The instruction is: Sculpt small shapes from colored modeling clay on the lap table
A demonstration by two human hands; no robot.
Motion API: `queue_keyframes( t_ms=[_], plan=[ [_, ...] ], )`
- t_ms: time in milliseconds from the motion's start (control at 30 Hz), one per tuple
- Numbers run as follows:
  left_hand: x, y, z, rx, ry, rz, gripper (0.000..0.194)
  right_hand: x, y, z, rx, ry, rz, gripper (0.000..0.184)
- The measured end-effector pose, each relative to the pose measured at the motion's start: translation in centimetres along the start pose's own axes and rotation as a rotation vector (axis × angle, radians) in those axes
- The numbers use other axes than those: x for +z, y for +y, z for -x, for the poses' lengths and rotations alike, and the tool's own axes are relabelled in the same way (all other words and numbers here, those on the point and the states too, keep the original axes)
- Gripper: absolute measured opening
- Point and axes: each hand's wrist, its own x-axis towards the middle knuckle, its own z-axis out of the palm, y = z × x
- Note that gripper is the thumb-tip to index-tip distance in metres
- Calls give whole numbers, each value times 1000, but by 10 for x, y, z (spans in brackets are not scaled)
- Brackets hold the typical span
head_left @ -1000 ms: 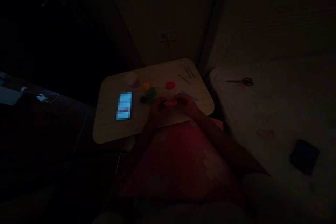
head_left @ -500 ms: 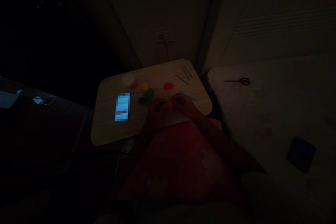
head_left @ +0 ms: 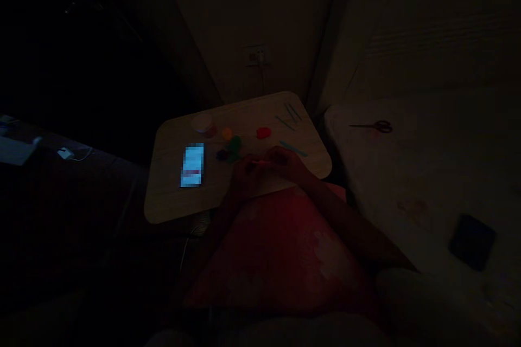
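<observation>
In the dim head view, my left hand (head_left: 247, 169) and my right hand (head_left: 285, 161) meet over the near edge of a small table. Between their fingertips is a small piece of red modelling clay (head_left: 262, 162), mostly covered by the fingers. Both hands are closed, the fingers pinched around it. Just beyond them lies a larger red clay lump (head_left: 264, 133). Green clay (head_left: 234, 145), a dark lump (head_left: 222, 155) and a yellow-orange lump (head_left: 227, 133) sit close together beside my left hand.
On the pale table (head_left: 166, 203) are a lit phone (head_left: 192, 165), a whitish tub (head_left: 202, 122) and several thin bluish strips (head_left: 293, 148). Scissors (head_left: 372, 126) and a dark square object (head_left: 472, 242) lie on the pale bed-like surface at right. A wall socket (head_left: 255, 56) holds a plug.
The whole view has shifted slightly, so things appear a little further right. My hands stay together on the red clay, which shows less between the fingers now.
</observation>
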Motion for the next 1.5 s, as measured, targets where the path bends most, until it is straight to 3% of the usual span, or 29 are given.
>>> queue_keyframes(
  t_ms=[233, 700, 800, 967, 1167, 1300, 1500],
  plan=[
    [-2, 6, 0, -45, 41, 49, 24, 2, 0, 2, 5, -15, 55, 31],
    [-6, 8, 1, 3, 0, -43, 31, 1, -8, 6, -50, -94, 209, 30],
    [-5, 10, 1, -10, -8, -30, 34, 2, -9, 7, -24, -66, 210, 32],
    [-1, 7, -1, -32, 80, -4, 29, 4, -5, 3, 20, 68, 121, 30],
    [0, 10, -1, -93, 118, 183, 39, 0, 7, -1, 76, 165, 42, 28],
    [0, 14, -2, -105, 152, 231, 43, 0, 9, -1, 59, 169, 72, 27],
    [-3, 12, -3, -84, 138, 91, 40, -1, 7, -1, 30, 125, 73, 25]
  ],
)
